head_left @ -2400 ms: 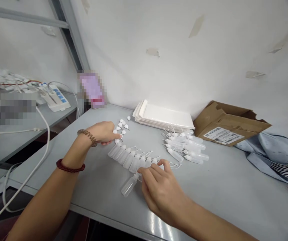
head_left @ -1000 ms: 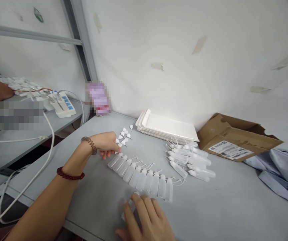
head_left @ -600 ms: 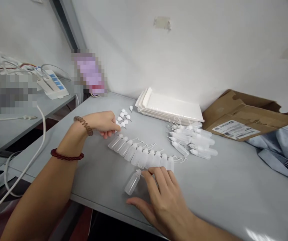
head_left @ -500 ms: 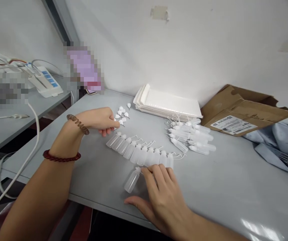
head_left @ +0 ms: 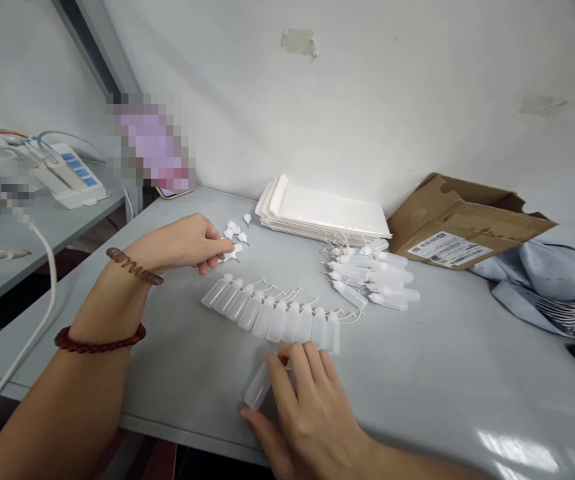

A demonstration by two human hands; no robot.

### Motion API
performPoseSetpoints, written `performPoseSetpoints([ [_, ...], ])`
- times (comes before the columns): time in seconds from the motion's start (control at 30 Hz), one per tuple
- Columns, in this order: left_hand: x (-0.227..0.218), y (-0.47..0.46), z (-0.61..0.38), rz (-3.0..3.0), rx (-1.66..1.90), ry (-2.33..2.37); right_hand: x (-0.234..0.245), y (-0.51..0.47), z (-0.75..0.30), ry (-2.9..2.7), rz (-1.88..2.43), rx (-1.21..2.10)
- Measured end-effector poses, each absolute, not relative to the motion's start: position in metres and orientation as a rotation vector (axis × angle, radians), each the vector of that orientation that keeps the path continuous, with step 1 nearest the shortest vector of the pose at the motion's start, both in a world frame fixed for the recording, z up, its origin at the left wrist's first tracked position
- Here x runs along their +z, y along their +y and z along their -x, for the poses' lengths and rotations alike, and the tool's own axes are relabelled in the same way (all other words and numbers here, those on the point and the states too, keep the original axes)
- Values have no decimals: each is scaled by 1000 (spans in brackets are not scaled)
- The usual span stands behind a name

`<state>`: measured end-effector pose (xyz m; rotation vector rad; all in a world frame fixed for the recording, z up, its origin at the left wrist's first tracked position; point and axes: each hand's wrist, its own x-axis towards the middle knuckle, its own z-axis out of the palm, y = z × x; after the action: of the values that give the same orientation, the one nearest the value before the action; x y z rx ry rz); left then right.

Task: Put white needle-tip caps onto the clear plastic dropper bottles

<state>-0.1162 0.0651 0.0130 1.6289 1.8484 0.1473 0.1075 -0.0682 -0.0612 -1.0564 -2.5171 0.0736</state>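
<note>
My left hand (head_left: 190,243) is at the far left of the table, thumb and forefinger pinched at a white needle-tip cap (head_left: 238,248) beside several loose white caps (head_left: 231,230). Near the front edge, my right hand (head_left: 312,400) curls over a small clear squeeze bottle (head_left: 257,387), its thumb by the base and its fingers covering the neck. Just beyond it runs a slanting row of filled-looking translucent bottles (head_left: 277,322) with thin strap-like pieces at their tops. Farther right lies a heap of similar bottles (head_left: 367,273) with needle tips.
A stack of white padded envelopes (head_left: 325,207) lies against the wall. An open cardboard box (head_left: 457,227) stands at the back right, with blue and striped cloth (head_left: 547,280) beside it. A white cable (head_left: 50,293) and power strip (head_left: 75,177) are at left.
My right thumb has come in to the bottle's base, and the fingers now cover its neck. The left hand remains pinched by the loose caps. The view has shifted slightly.
</note>
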Motion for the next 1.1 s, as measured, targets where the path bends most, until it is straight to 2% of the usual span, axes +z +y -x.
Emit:
performPoseSetpoints([
  [0.17, 21, 58, 104, -1790, 317, 1851, -80, -83, -128, -2431, 1030, -185],
  [0.3, 19, 54, 89, -1833, 505, 1753, -89, -92, -135, -2364, 1025, -246],
  [0.53, 10, 47, 65, -1880, 443, 1718, -94, -97, -148, -2308, 936, -290],
  [0.67, 7, 32, 43, -2096, 421, 1536, -71, -84, -171, -2305, 951, 97],
  [0.87, -7, 15, 16, -2457, 493, 1104, -17, -18, -194, -1773, 892, 1192],
  [1.1, -20, 17, 13, -3015, 786, 1073, -14, 11, -199, -1506, 766, 1640],
])
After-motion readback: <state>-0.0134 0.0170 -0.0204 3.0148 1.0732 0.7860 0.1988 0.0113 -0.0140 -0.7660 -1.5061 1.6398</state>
